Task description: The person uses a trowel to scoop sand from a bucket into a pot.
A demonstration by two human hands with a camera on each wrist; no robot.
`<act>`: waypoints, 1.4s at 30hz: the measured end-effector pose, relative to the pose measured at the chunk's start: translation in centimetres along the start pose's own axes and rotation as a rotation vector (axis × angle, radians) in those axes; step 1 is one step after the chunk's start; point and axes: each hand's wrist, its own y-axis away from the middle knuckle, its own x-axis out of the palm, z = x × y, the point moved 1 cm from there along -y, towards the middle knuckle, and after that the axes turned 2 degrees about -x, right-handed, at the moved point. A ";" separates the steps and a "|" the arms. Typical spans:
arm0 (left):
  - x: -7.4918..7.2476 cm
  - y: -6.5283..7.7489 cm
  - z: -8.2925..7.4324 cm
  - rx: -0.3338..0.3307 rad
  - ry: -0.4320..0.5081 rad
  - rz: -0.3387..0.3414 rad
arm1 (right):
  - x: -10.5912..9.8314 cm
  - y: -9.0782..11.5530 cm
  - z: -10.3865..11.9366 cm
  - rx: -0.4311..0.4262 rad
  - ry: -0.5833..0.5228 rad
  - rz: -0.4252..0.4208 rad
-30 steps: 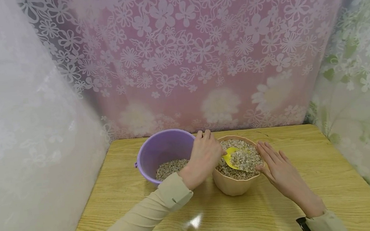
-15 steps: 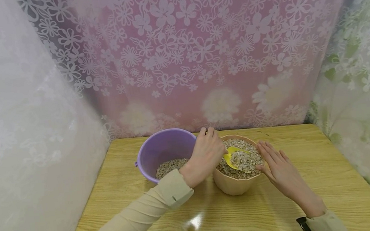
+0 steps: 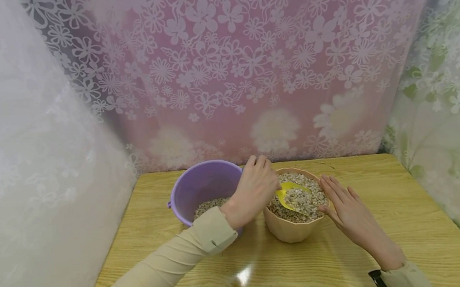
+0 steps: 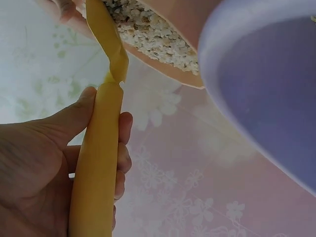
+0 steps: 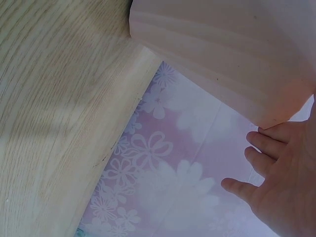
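Observation:
My left hand (image 3: pixel 254 189) grips the thick handle of a yellow hand shovel (image 4: pixel 96 163), with the thumb along it and the fingers curled round behind. The shovel's blade lies in a peach-coloured faceted pot (image 3: pixel 290 231), with some pale gravel (image 3: pixel 299 200) on it. Gravel fills the pot nearly to its rim. On the pot's right side, my right hand (image 3: pixel 351 215) rests at the rim with fingers extended; the right wrist view shows its fingertips (image 5: pixel 253 137) right by the rim. In the head view, the left hand hides the shovel's handle.
Just left of the pot stands a purple bucket (image 3: pixel 200 178) with a lower layer of gravel (image 3: pixel 209 206) inside; my left forearm crosses in front of it. Both stand on a wood-grain table (image 3: pixel 292 276). Flowered curtains (image 3: pixel 223 70) enclose the back and sides.
The heap of gravel on the shovel's blade looks smaller than a second ago. My left hand has risen very slightly, its forearm shifting left. The right hand stays in place.

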 end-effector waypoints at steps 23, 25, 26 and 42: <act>0.3 0.3 2.9 0.083 -0.058 -0.010 | -0.1 0.1 0.0 -0.002 0.004 0.006; 0.3 0.3 3.2 0.088 -0.066 -0.007 | -0.1 0.1 0.0 -0.002 0.001 0.007; 0.4 0.2 3.4 0.091 -0.072 -0.008 | -0.1 0.1 0.0 -0.002 0.002 0.008; 0.0 -1.2 4.8 0.122 -0.229 0.025 | -0.1 0.2 -0.2 -0.003 0.007 0.006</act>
